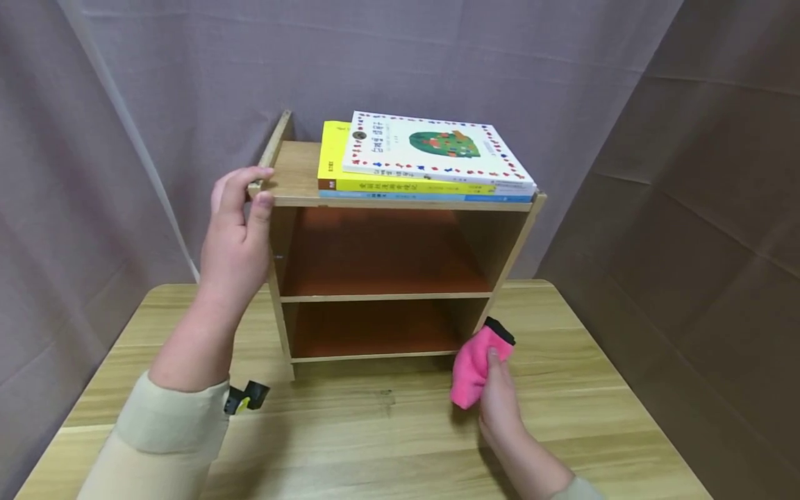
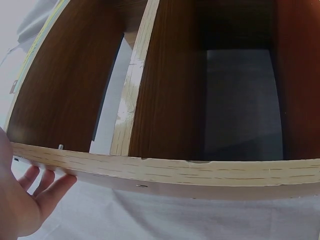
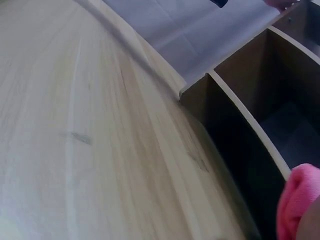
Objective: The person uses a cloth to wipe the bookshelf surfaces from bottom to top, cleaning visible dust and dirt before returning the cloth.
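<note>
A small wooden shelf (image 1: pixel 384 297) stands upright on the table, its open front facing me. My left hand (image 1: pixel 240 229) grips the top front corner of its left side panel; in the left wrist view the fingers (image 2: pixel 56 192) lie along the panel's outer face. In my right hand (image 1: pixel 500 396) is a bunched pink cloth (image 1: pixel 470 368) with a black edge, held against or close to the lower front of the right side panel; whether it touches cannot be told. The cloth (image 3: pixel 300 200) shows only partly in the right wrist view.
Several books (image 1: pixel 431 156) lie stacked flat on the shelf's top board, a white one uppermost and a yellow one below. The light wooden table (image 1: pixel 375 430) carries the shelf. Grey curtains (image 1: pixel 437 55) hang behind and at both sides.
</note>
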The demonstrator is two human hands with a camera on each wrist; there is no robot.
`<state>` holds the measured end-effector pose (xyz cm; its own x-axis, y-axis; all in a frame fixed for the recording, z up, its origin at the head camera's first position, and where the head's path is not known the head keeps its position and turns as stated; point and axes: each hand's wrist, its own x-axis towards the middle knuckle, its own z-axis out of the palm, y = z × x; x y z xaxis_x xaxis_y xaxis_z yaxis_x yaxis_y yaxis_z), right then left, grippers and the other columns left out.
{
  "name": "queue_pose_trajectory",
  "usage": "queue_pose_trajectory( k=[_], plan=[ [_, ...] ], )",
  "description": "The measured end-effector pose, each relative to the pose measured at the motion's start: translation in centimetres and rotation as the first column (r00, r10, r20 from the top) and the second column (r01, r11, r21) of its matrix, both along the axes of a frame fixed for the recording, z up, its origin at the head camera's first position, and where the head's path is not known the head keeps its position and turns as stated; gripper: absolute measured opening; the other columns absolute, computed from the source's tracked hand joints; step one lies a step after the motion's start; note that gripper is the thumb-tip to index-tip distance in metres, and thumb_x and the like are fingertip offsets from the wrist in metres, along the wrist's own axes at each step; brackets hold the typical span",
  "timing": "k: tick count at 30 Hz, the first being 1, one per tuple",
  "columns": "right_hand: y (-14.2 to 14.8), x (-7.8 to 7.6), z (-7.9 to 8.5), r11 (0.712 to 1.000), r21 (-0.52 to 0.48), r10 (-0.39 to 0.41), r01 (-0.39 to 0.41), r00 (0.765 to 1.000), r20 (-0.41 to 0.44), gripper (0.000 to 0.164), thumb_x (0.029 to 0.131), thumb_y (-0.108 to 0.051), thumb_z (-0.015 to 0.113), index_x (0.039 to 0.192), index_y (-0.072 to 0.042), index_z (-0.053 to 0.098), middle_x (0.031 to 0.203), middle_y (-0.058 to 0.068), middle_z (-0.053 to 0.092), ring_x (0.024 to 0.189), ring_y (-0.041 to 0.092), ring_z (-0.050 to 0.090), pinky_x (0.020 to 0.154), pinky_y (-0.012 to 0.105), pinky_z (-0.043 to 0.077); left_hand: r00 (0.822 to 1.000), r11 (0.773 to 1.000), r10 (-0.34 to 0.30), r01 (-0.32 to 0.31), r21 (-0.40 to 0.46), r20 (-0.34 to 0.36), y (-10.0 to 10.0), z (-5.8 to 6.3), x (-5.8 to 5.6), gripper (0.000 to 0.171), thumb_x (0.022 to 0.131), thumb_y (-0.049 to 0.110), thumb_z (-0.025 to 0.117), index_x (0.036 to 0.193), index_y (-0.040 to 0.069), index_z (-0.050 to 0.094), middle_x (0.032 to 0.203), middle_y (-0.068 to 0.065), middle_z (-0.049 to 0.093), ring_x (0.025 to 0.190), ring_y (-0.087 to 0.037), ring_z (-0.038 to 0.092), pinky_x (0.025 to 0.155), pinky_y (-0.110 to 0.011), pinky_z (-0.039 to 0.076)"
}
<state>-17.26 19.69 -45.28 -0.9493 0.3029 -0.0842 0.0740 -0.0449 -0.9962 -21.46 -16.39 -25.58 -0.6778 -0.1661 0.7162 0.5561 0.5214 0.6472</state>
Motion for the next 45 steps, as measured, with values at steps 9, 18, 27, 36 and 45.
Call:
queue_pose_trajectory(
  k=[9, 18, 27, 36, 45],
  plan=[
    [1.4, -0.2, 1.2, 0.946, 0.180, 0.245, -0.269, 0.959, 0.144, 0.064, 0.105, -0.056, 0.025, 0.145, -0.006, 0.031, 0.149, 0.020, 0.026, 0.144, 0.032, 0.017, 0.118, 0.051, 0.014, 1.000, 1.000, 0.006, -0.006, -0.004, 0.007, -0.4, 0.0, 0.1, 0.035, 0.105, 0.038, 0.046, 0.134, 0.021, 0.054, 0.138, -0.004, 0.044, 0.111, -0.016, 0.042, 0.091, -0.043, 0.038],
    [0.0, -0.2, 0.8, 0.967, 0.131, 0.211, -0.220, 0.975, 0.076, 0.058, 0.107, -0.049, 0.024, 0.146, -0.006, 0.027, 0.146, 0.019, 0.028, 0.139, 0.029, 0.022, 0.116, 0.050, 0.016, 1.000, 1.000, -0.003, 0.003, 0.001, 0.001, -0.4, -0.1, -0.1, 0.035, 0.105, 0.038, 0.046, 0.134, 0.021, 0.054, 0.138, -0.003, 0.044, 0.110, -0.015, 0.042, 0.091, -0.040, 0.037],
    [0.0, -0.3, 0.5, 0.932, 0.290, 0.210, -0.219, 0.976, 0.063, 0.053, 0.108, -0.042, 0.030, 0.143, -0.002, 0.035, 0.136, 0.022, 0.043, 0.134, 0.031, 0.035, 0.112, 0.049, 0.026, 1.000, 1.000, -0.008, 0.008, 0.007, -0.030, -0.3, -0.2, -0.1, 0.035, 0.104, 0.037, 0.047, 0.133, 0.019, 0.055, 0.136, -0.005, 0.046, 0.112, -0.016, 0.042, 0.092, -0.043, 0.037],
    [0.8, 0.0, 0.6, 0.874, 0.443, 0.187, -0.198, 0.980, 0.070, 0.054, 0.107, -0.048, 0.033, 0.138, -0.005, 0.045, 0.131, 0.022, 0.053, 0.128, 0.033, 0.046, 0.107, 0.051, 0.035, 1.000, 1.000, 0.001, -0.001, 0.002, -0.019, -0.3, -0.1, 0.0, 0.035, 0.105, 0.036, 0.047, 0.134, 0.020, 0.055, 0.137, -0.005, 0.045, 0.111, -0.016, 0.041, 0.091, -0.044, 0.037],
    [-0.7, 0.0, 0.5, 0.987, 0.122, 0.099, -0.102, 0.995, 0.027, 0.056, 0.107, -0.046, 0.032, 0.146, -0.007, 0.035, 0.138, 0.015, 0.043, 0.125, 0.020, 0.040, 0.104, 0.033, 0.033, 1.000, 1.000, -0.003, 0.003, -0.007, 0.003, 0.0, 0.0, 0.0, 0.036, 0.104, 0.041, 0.046, 0.135, 0.022, 0.053, 0.140, -0.005, 0.043, 0.112, -0.018, 0.042, 0.090, -0.046, 0.038]
  ],
)
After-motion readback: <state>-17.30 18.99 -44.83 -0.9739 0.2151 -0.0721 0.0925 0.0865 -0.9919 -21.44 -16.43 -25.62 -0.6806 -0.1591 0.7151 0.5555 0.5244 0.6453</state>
